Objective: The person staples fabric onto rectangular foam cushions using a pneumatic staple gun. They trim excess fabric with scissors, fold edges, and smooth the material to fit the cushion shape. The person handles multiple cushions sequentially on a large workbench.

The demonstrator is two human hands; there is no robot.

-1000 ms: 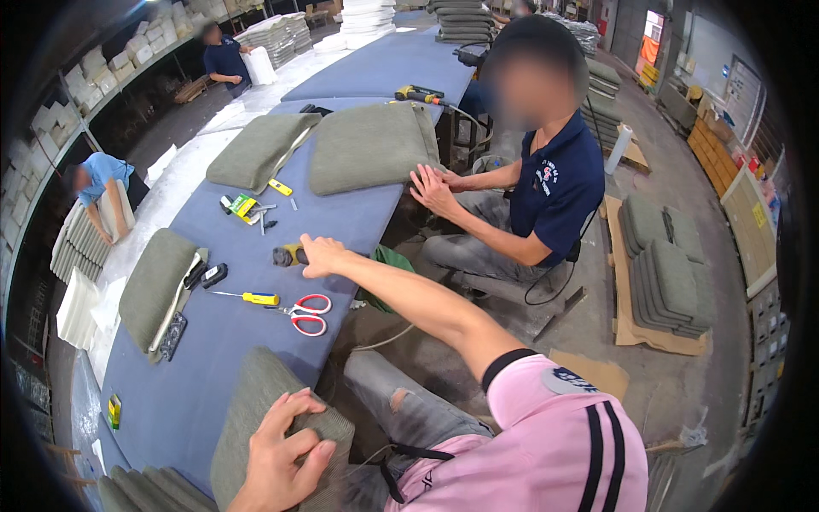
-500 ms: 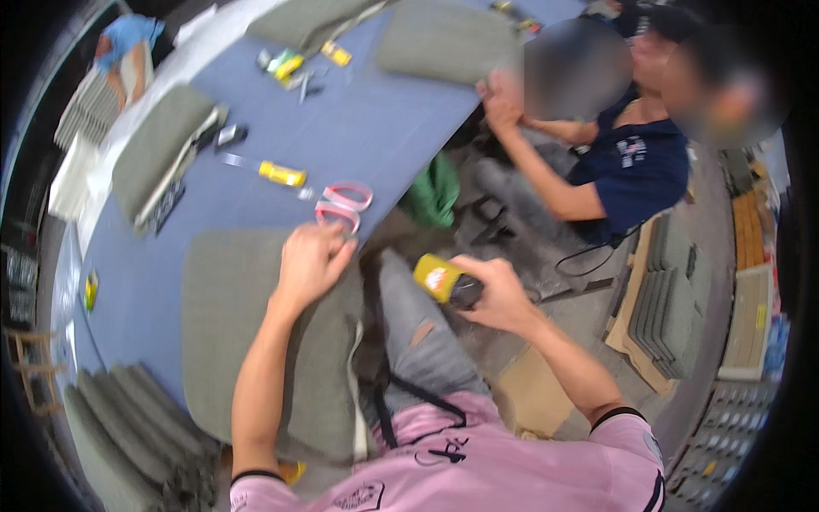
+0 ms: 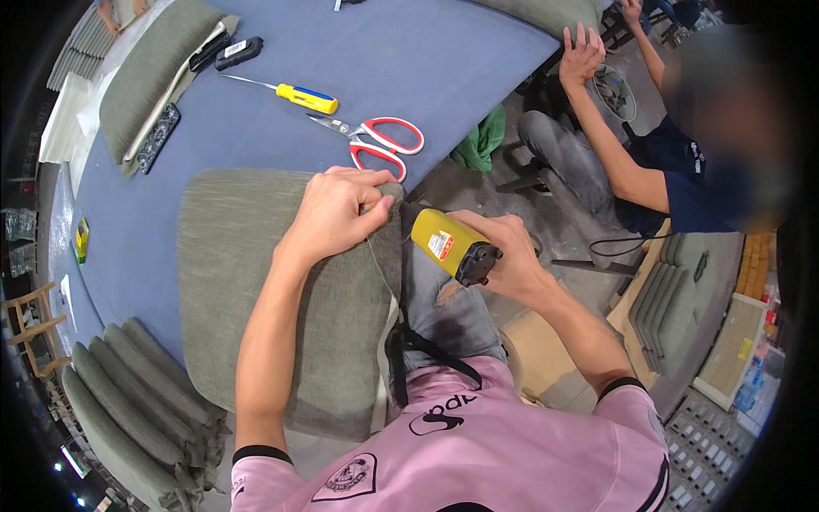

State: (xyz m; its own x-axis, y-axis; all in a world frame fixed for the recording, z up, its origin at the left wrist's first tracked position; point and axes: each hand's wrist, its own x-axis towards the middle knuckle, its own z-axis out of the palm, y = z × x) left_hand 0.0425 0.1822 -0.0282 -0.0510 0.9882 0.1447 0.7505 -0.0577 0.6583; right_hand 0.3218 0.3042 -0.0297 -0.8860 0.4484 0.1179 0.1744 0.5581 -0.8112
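A grey-green padded seat cushion [image 3: 247,282] lies at the table's edge in front of me. My left hand [image 3: 337,213] is closed over its far right corner, fingers curled at the fabric edge and partly hidden. In my right hand [image 3: 503,256] is what looks like a staple gun [image 3: 445,243], with a yellow body and black end cap. Its dark nose points at the cushion's right edge beside my left hand; whether it touches is hidden. Red-and-white-handled scissors [image 3: 388,145] lie just beyond the corner, next to a yellow-handled screwdriver [image 3: 307,98].
Several cushions [image 3: 128,384] are stacked at the lower left. Another cushion [image 3: 158,77] lies on the blue table [image 3: 281,141] beside black objects [image 3: 239,53]. A co-worker's hand [image 3: 583,55] rests on a cushion at the far right. Stacked panels [image 3: 657,311] stand on the right.
My right hand has brought the staple gun up to the cushion's right edge. My left hand has moved slightly onto the corner. The view has shifted, and the co-worker's hand now lies on a cushion.
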